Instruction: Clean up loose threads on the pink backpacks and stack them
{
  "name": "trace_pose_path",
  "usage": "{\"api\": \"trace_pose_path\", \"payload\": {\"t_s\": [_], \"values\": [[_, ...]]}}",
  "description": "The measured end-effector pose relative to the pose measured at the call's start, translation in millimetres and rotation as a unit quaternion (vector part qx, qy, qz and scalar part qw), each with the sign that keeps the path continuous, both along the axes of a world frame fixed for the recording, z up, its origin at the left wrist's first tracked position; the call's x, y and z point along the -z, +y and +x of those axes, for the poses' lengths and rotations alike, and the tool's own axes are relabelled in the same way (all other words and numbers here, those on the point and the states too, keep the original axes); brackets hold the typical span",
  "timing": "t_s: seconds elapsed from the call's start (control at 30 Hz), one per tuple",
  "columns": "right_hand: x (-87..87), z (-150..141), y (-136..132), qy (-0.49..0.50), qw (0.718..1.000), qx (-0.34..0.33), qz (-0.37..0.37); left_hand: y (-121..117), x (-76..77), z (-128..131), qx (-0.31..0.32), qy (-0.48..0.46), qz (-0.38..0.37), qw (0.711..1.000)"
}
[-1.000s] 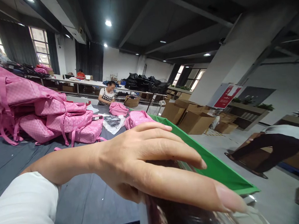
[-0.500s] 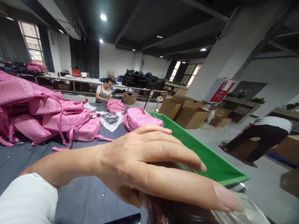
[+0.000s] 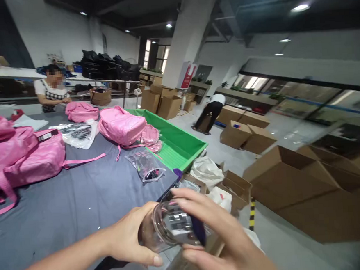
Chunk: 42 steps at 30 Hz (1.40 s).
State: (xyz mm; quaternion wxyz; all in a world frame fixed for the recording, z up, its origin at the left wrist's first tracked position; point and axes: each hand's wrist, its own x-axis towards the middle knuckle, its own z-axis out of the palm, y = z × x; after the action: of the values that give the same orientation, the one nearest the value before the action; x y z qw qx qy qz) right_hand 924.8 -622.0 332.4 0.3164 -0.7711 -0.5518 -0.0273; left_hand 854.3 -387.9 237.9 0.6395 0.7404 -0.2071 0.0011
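Observation:
A clear bottle (image 3: 156, 233) with a ringed neck is tilted between my two hands, beside the table's edge. My left hand (image 3: 133, 235) wraps round its body, with the thumb along the near side. Fingers and thumb of my right hand (image 3: 215, 227) close on the clear top (image 3: 175, 221), which has a dark purple part (image 3: 198, 230) at its end. Whether the top is joined to the neck or apart from it, I cannot tell. A clear bag (image 3: 147, 166) with small dark items lies just beyond, on the dark grey tabletop (image 3: 64, 209).
Pink backpacks (image 3: 122, 124) lie on the table, several heaped at left. A green tray (image 3: 180, 139) adjoins the table. Cardboard boxes (image 3: 295, 192) and white plastic bags (image 3: 207, 172) stand on the right. One person (image 3: 52, 90) sits across the table; another (image 3: 211, 112) bends over further back.
My view has swung right and down. My left hand has drawn back from reaching over the container to holding the bottle's body. My right hand has come into view on the bottle's top.

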Motion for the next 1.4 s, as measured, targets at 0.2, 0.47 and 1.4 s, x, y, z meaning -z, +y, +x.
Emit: {"api": "trace_pose_path", "payload": {"t_s": [0.2, 0.47, 1.4], "values": [[-22.2, 11.0, 21.1, 0.024, 0.978, -0.161, -0.133, 9.5, 8.9, 6.1, 0.108, 0.02, -0.037, 0.993], [-3.3, 0.3, 43.5, -0.027, 0.966, 0.121, -0.226, -1.3, 15.6, 4.6, -0.008, 0.04, 0.017, 0.999], [100.7, -11.1, 47.7, 0.248, 0.914, 0.251, -0.199, -9.3, 119.6, 21.6, -0.085, -0.004, 0.198, 0.977]]}}
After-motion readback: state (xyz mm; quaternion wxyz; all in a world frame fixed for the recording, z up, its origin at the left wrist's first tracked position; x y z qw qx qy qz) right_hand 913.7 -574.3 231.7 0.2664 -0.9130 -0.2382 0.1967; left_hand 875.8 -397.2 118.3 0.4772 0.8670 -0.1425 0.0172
